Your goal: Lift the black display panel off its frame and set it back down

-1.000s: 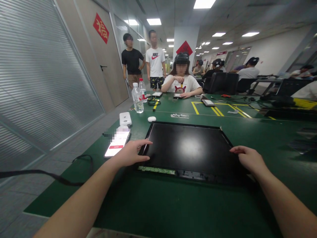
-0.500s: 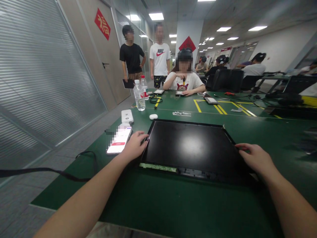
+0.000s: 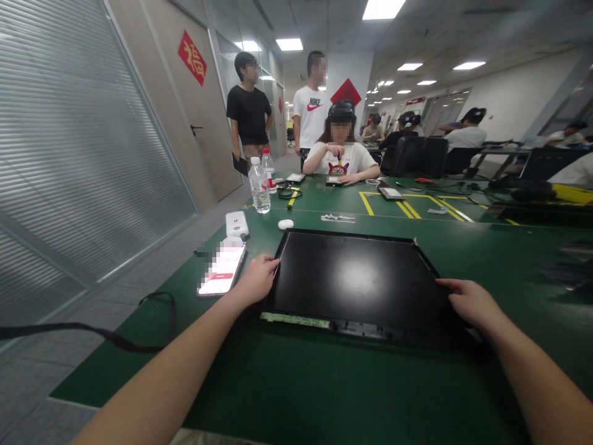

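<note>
A black LCD screen panel [image 3: 356, 266] lies face up on the green table, with a green circuit strip [image 3: 295, 320] along its near edge. My left hand [image 3: 257, 276] grips the panel's left edge, index finger laid along the rim and the other fingers curled. At the opposite side, my right hand [image 3: 471, 301] holds the right edge with its index finger straight and the rest folded in. The undersides of both grips are hidden. A lit phone [image 3: 222, 269] rests just left of my left hand.
Beyond the panel sit a white earbud case [image 3: 286, 224], a white power bank [image 3: 236, 224] and two bottles [image 3: 260, 188]. Across the table [image 3: 352, 383] a seated person [image 3: 341, 148] works on a small device. Two people stand behind. A black strap [image 3: 111, 337] hangs at the left.
My fingers have drawn in closer on both edges of the panel, which stays flat in place. The view has tilted slightly upward. One standing person has shifted right.
</note>
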A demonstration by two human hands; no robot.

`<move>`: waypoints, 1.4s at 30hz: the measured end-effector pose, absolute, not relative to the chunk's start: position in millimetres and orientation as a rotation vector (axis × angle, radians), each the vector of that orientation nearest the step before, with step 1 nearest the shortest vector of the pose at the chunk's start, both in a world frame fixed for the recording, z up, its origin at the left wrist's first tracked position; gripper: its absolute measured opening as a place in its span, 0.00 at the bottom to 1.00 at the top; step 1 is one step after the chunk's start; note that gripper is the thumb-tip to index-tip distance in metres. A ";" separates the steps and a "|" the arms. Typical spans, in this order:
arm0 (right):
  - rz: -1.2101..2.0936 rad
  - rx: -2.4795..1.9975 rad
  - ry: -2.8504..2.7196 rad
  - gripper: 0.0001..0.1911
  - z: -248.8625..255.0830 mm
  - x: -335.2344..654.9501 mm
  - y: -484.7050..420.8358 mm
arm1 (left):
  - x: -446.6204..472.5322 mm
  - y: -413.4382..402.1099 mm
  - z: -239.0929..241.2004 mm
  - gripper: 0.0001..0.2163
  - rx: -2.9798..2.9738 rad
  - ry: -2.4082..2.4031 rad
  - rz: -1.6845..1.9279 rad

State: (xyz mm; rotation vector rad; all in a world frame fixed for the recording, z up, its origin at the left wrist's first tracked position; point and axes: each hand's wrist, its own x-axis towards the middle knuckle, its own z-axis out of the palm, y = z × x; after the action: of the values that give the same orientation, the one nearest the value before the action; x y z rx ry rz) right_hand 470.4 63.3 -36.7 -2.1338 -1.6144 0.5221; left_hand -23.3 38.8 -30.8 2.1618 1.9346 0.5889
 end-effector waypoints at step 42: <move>0.676 -2.039 -1.377 0.19 -36.1 464.0 60.0 | -28.5 32.7 -21.8 0.17 2.053 1.889 0.760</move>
State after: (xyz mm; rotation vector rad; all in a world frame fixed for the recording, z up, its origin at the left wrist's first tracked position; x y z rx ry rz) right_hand 464.0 60.0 -36.1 -2.0394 -1.3774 0.6759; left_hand -28.5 32.7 -21.8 2.0535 1.8888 0.7600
